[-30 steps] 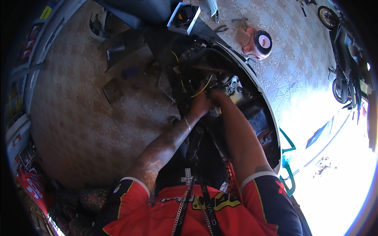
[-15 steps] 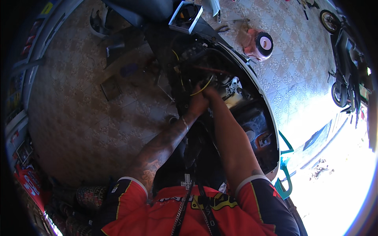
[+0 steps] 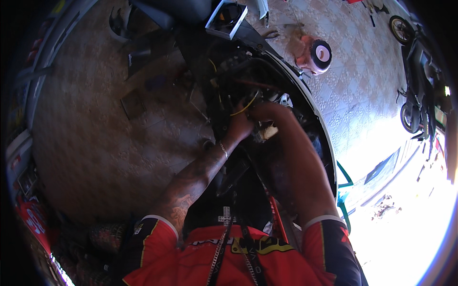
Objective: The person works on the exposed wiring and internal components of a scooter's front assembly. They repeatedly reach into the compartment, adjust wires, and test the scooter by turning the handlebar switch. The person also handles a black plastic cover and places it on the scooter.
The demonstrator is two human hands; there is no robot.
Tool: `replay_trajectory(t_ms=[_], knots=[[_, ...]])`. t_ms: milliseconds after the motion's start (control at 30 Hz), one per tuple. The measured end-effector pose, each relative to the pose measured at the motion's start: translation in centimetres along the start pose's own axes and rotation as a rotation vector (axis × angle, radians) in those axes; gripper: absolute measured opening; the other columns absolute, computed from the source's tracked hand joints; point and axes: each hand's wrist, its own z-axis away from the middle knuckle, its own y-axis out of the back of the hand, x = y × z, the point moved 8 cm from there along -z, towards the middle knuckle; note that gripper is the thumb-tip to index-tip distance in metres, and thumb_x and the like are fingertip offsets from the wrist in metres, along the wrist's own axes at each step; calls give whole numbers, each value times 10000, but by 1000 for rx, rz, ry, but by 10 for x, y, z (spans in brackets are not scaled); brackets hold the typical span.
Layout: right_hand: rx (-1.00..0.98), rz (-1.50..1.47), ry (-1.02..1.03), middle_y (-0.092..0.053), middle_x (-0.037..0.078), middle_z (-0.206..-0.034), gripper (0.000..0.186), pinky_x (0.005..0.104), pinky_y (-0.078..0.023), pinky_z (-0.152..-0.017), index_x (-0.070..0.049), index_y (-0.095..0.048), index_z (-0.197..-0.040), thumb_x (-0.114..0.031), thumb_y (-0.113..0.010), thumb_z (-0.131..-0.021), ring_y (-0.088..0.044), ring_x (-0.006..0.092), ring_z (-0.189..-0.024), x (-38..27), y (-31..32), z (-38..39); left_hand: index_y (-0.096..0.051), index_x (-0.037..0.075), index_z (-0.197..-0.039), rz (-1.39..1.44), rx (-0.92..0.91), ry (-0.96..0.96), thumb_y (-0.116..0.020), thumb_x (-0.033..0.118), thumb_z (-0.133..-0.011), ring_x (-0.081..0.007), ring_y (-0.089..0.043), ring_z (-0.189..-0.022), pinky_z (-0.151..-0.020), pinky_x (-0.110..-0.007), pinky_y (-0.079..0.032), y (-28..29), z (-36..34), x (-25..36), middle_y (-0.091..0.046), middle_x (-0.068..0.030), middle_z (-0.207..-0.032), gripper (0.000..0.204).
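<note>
Both my hands reach into the opened body of a scooter [image 3: 310, 95], among dark parts and wiring. My left hand [image 3: 241, 126] has its fingers curled in just below a curved yellow cable [image 3: 249, 106]; a bracelet circles that wrist. What these fingers grip is hidden. Close against it on the right, my right hand [image 3: 268, 112] is bent at the wrist, with its fingers closed toward the left hand and their tips out of sight. A pale yellowish part [image 3: 269, 132] lies just under the right hand.
A white open box [image 3: 218, 34] with a dark coiled thing sits on the scooter's far end. Beyond the right side panel stands a pink object with a black ring [image 3: 320, 53]. A dark motorbike [image 3: 422, 81] is at far right, a teal frame [image 3: 344, 209] at near right.
My right hand has shifted slightly right, its wrist bending and its elbow swinging outward to the right. The left hand stays nearly in place by the yellow cable.
</note>
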Motion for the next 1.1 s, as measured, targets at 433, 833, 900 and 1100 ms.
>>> replay_trajectory(t_ms=[433,833,900,1100], knots=[[1232,392,919,-698,137,-993,304,372,-520,-788,-65,-668,-1118,-241,-673,-870,-664,239,-911,-216,290,340,-508,5,-1071,13,-16,217,-689,241,-839,-195,-574,-791,-737,-361,-486,-15,-6,-13,-573,-73,-814,378],[900,167,693,-661,75,-843,497,266,-490,-613,-48,-645,-1025,-475,-750,-793,-642,141,-714,-205,414,208,-531,33,-1042,406,83,380,-647,227,-897,-114,-500,-754,-676,-297,-438,-33,-15,-34,-541,-8,-797,269],[825,39,585,-595,22,-737,417,242,-442,-562,-80,-650,-931,-479,-700,-823,-588,103,-643,-189,424,182,-541,30,-1096,480,-2,431,-625,258,-919,-113,-503,-766,-692,-299,-443,-47,-18,-45,-551,-9,-821,301],[1040,79,734,-436,-39,-566,319,265,-260,-401,-88,-604,-817,-399,-638,-878,-360,61,-415,-200,406,201,-600,23,-1005,1040,87,772,-552,299,-953,-183,-580,-835,-838,-328,-489,-80,-20,-76,-609,-64,-879,285]])
